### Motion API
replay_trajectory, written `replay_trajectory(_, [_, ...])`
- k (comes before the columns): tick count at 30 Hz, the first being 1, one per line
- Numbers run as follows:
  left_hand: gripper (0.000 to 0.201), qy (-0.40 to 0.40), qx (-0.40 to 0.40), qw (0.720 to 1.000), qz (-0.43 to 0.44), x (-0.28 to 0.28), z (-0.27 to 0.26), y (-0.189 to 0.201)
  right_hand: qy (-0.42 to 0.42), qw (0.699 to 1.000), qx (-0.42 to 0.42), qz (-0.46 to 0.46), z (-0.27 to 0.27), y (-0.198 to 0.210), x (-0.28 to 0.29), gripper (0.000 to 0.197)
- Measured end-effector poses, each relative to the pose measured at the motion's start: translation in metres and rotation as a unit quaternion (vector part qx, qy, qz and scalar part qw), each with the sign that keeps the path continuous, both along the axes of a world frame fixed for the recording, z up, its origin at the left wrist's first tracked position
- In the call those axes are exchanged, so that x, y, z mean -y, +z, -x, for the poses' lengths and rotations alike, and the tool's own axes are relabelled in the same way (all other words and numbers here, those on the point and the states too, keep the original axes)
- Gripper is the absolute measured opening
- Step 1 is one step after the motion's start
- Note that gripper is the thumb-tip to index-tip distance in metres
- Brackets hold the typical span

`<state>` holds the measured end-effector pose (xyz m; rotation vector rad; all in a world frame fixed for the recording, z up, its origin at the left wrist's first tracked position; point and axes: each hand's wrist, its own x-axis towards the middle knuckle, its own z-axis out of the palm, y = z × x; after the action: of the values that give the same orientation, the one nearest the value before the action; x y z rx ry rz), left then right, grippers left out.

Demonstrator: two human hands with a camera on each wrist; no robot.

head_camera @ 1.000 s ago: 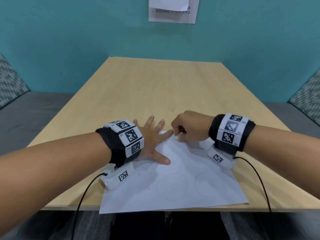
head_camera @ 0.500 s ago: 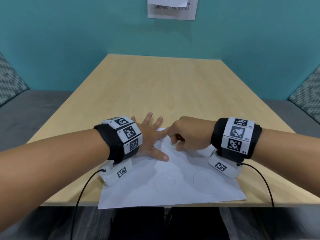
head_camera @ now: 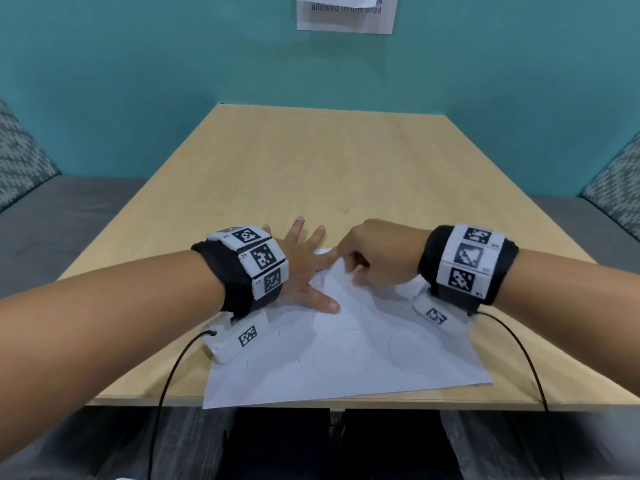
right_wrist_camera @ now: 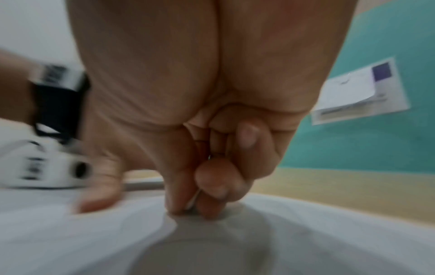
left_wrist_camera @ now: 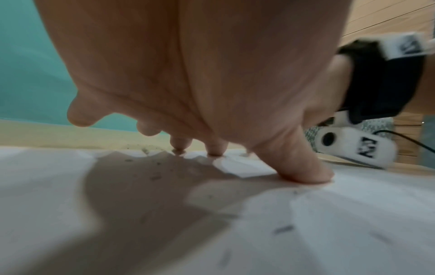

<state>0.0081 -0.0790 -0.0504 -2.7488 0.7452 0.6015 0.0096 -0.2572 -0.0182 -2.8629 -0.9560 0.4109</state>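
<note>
A notice (head_camera: 346, 12) on the teal wall reads in part "allowed in this area". On the table (head_camera: 311, 174), at its near edge, lies a sheet of paper (head_camera: 346, 375) with pencilled circles. The left hand (head_camera: 304, 268) presses it, fingers splayed flat, and the curled right hand (head_camera: 377, 254) pinches a small pale thing (right_wrist_camera: 191, 201) onto it.

- head view: bright, even light from above, soft shadows; edges bowed by wide lens.
- left wrist: left hand (left_wrist_camera: 212, 74) throws a shadow on the paper (left_wrist_camera: 353, 223).
- right wrist: dimmer, w/ heavy motion blur.
</note>
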Motion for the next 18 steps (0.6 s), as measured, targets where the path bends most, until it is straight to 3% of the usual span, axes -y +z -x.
replay_trajectory(3, [0.1,0.001,-0.005,1.0,0.011,-0.002,0.0,0.0,0.05,0.998,-0.033,0.004,0.018,-0.004,-0.012,0.007])
replay_trajectory(12, [0.099,-0.01,0.002,1.0,0.01,0.002,0.001,0.013,-0.016,1.0,0.008,0.013,-0.01,0.0,-0.003,0.009])
replay_trajectory(18, [0.12,-0.021,-0.078,0.997,-0.007,-0.019,0.006,0.018,-0.025,0.999,0.016,0.013,-0.009,0.003,-0.002,0.005])
